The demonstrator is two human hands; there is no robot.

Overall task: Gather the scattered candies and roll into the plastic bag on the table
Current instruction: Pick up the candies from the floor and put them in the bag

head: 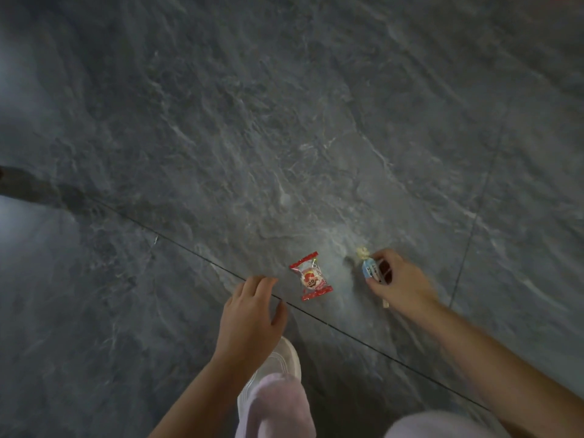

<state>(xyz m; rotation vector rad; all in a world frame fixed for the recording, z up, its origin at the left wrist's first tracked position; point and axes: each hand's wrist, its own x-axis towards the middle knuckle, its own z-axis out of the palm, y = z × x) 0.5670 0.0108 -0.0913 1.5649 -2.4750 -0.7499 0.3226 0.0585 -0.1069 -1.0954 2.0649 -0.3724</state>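
A candy in a red and white wrapper (311, 276) lies on the grey stone floor (252, 137), between my two hands. My right hand (399, 281) is closed around a lollipop with a blue and white wrapper (370, 267); its stick pokes out below the hand. My left hand (251, 314) hovers just left of the red candy, fingers curled and apart, holding nothing. No plastic bag or table shows in this view.
My white shoe (281, 363) and pale trouser legs (278, 409) are at the bottom of the frame, under my left arm. Dark tile seams cross the floor diagonally. A dark shape (19, 181) sits at the left edge.
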